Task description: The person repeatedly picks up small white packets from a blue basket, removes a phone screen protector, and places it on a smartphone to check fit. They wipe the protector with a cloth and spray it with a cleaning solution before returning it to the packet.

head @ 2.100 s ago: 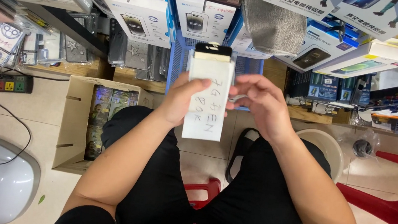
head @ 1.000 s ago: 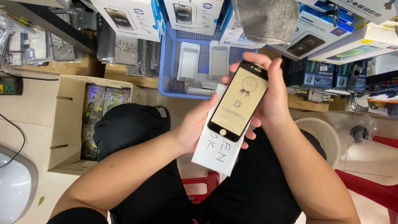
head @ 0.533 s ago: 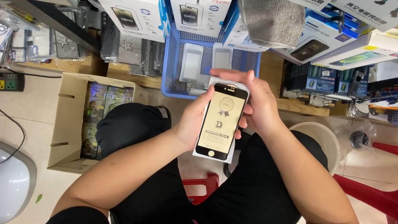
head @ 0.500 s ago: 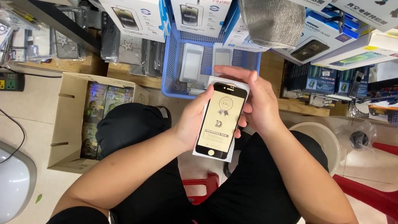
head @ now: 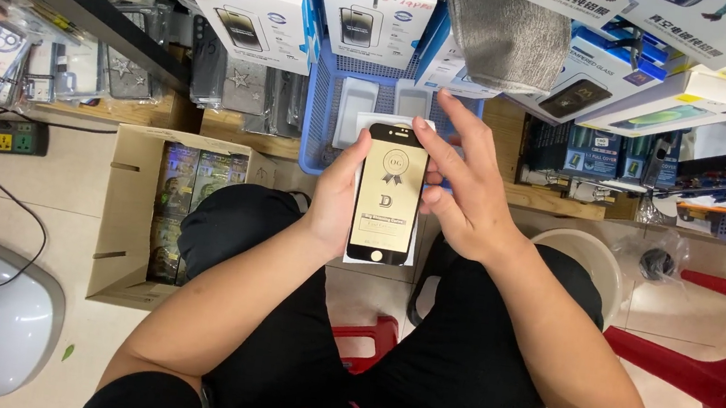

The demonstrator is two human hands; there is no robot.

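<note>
Packet (head: 389, 193) held upright above lap, face up for viewing, before blue basket (head: 322, 125). Left hand (head: 336, 201) clamped along its left edge; right hand (head: 466, 194) steadying right edge, fingers loosely spread.

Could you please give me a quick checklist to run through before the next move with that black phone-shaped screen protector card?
1. Card held: ok. The left hand grips the black screen protector card along its left edge.
2. Right hand free to work: ok. The right hand touches the card's right edge with fingers spread.
3. White backing sleeve behind the card: ok, its edge shows below.
4. Card face unobstructed: ok, the gold print is fully visible.
5. Blue basket ahead reachable: cannot tell.
6. Card surface free of scratches: cannot tell, too small to see.
</note>
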